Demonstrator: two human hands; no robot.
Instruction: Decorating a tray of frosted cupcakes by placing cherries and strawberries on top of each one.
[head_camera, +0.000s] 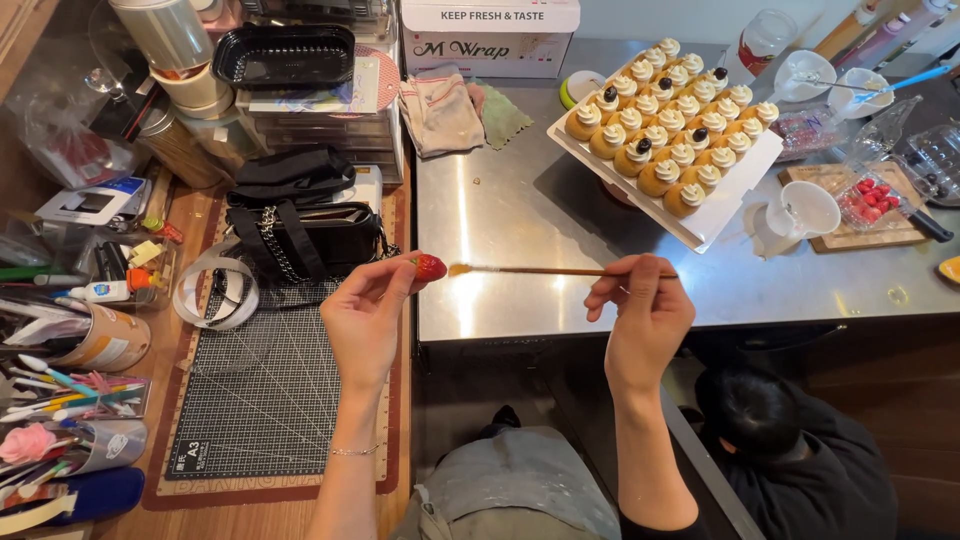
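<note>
Head view: left hand (365, 318) pinches a strawberry (429, 266) in its fingers above the steel bench's (500, 210) front edge. Right hand (645, 310) grips a thin brush (540, 270), bristles just beside the berry. Judgement: light, even strokes; rotate the berry slowly; keep the pinch gentle.

Open steel counter (520, 215) at 12 o'clock of the hands, bare and passable. Blocked at 1 o'clock by a white tray of cream pastries (672, 130), with a white cup (805, 208) and cutting board (850, 205) crowding 2 o'clock. Hemmed in at 10 o'clock by a black handbag (300, 235). Clear on the green cutting mat (265, 390) at 8 o'clock; pen tubs (70, 400) beyond at 9.
</note>
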